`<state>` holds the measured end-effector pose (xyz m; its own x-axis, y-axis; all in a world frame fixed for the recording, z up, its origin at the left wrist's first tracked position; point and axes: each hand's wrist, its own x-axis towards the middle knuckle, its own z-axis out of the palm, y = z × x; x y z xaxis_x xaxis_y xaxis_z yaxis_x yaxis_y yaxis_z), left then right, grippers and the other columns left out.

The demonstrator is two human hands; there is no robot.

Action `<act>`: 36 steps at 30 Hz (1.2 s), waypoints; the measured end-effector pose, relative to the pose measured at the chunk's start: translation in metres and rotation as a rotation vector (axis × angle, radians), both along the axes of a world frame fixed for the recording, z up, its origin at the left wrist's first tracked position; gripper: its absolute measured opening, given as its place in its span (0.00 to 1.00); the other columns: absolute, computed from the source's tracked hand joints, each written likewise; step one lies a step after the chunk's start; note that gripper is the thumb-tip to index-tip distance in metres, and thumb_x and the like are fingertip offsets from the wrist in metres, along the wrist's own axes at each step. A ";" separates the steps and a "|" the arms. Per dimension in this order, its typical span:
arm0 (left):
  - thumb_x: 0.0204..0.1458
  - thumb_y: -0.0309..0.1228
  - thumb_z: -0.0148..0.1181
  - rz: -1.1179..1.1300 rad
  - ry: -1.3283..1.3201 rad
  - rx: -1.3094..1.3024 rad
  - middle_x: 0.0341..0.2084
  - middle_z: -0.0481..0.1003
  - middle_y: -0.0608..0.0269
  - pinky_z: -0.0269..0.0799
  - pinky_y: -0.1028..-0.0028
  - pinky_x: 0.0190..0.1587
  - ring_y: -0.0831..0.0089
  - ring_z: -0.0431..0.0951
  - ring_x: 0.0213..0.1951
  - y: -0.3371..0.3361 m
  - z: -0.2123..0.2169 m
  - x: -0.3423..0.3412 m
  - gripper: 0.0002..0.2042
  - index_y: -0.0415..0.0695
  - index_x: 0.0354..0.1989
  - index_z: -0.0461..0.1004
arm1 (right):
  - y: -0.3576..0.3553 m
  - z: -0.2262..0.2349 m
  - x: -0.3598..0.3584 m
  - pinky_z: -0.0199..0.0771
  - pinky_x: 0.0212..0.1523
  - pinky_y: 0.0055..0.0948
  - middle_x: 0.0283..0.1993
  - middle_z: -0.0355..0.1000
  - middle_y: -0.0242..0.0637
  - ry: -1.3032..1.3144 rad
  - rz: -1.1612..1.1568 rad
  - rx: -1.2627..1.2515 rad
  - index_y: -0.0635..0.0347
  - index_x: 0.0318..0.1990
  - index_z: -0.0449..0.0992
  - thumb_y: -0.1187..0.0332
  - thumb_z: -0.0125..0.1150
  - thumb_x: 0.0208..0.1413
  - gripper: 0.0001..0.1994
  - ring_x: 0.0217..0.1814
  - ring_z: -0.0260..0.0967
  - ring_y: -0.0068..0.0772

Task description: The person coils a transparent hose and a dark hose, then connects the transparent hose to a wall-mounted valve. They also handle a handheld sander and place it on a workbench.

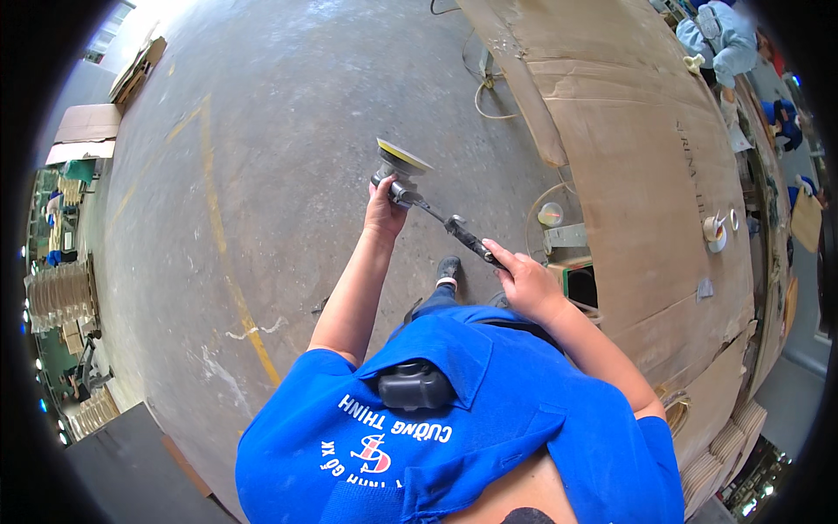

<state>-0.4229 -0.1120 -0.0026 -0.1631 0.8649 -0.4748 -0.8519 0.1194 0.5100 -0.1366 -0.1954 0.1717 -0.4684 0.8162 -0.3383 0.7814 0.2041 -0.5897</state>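
Note:
My left hand (382,215) is closed around the body of a round orbital sander (403,160), held out over the floor. The sander's yellow-edged disc pad faces up and away from me. My right hand (529,283) grips the end of a dark, stick-like tool (471,239) that looks like an air blow gun. Its thin metal stem reaches up to the sander beside my left hand. Whether the stem is joined to the sander or only touches it, I cannot tell.
On my right runs a long cardboard-covered table (646,175), bearing tape rolls (716,234). A pale hose (534,210), a clear cup (550,214) and a green-edged box (576,285) lie beside it. A co-worker (720,39) stands at the far right. A yellow line (215,201) marks the grey floor.

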 end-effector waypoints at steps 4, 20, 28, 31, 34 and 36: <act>0.44 0.26 0.60 0.038 0.060 0.037 0.38 0.69 0.56 0.74 0.57 0.37 0.58 0.74 0.36 -0.005 0.009 0.001 0.23 0.50 0.47 0.56 | 0.003 0.000 0.011 0.68 0.43 0.44 0.41 0.71 0.55 0.154 -0.094 -0.183 0.42 0.61 0.59 0.68 0.48 0.55 0.24 0.43 0.70 0.55; 0.40 0.18 0.60 0.073 0.253 0.127 0.38 0.67 0.57 0.75 0.61 0.37 0.61 0.74 0.37 -0.014 0.015 -0.026 0.28 0.52 0.48 0.55 | 0.010 -0.012 0.019 0.66 0.27 0.26 0.26 0.70 0.36 0.433 -0.264 -0.670 0.44 0.62 0.59 0.67 0.47 0.58 0.22 0.27 0.68 0.26; 0.39 0.18 0.62 0.070 0.554 0.084 0.37 0.67 0.59 0.75 0.67 0.34 0.66 0.74 0.36 -0.016 0.017 -0.029 0.28 0.51 0.48 0.55 | 0.012 -0.018 -0.010 0.69 0.39 0.42 0.36 0.71 0.50 0.206 -0.072 0.062 0.41 0.61 0.60 0.67 0.49 0.55 0.24 0.38 0.70 0.51; 0.40 0.21 0.61 0.066 0.559 0.071 0.38 0.67 0.58 0.74 0.65 0.33 0.63 0.74 0.36 -0.016 0.019 -0.027 0.28 0.52 0.49 0.55 | 0.011 -0.020 -0.014 0.69 0.37 0.44 0.34 0.71 0.49 0.115 -0.072 0.098 0.40 0.61 0.59 0.66 0.49 0.55 0.24 0.36 0.70 0.51; 0.41 0.23 0.61 0.072 0.478 0.039 0.38 0.67 0.58 0.74 0.64 0.34 0.61 0.74 0.36 -0.018 0.021 -0.025 0.27 0.52 0.49 0.54 | 0.007 -0.022 -0.016 0.69 0.37 0.44 0.33 0.70 0.48 0.094 -0.083 0.109 0.38 0.61 0.59 0.65 0.49 0.55 0.24 0.35 0.70 0.50; 0.42 0.24 0.61 0.076 0.420 0.002 0.38 0.67 0.57 0.74 0.63 0.34 0.59 0.74 0.36 -0.018 0.019 -0.024 0.27 0.53 0.50 0.54 | 0.004 -0.024 -0.017 0.70 0.37 0.44 0.33 0.70 0.48 0.090 -0.095 0.081 0.37 0.61 0.59 0.65 0.49 0.55 0.24 0.35 0.70 0.51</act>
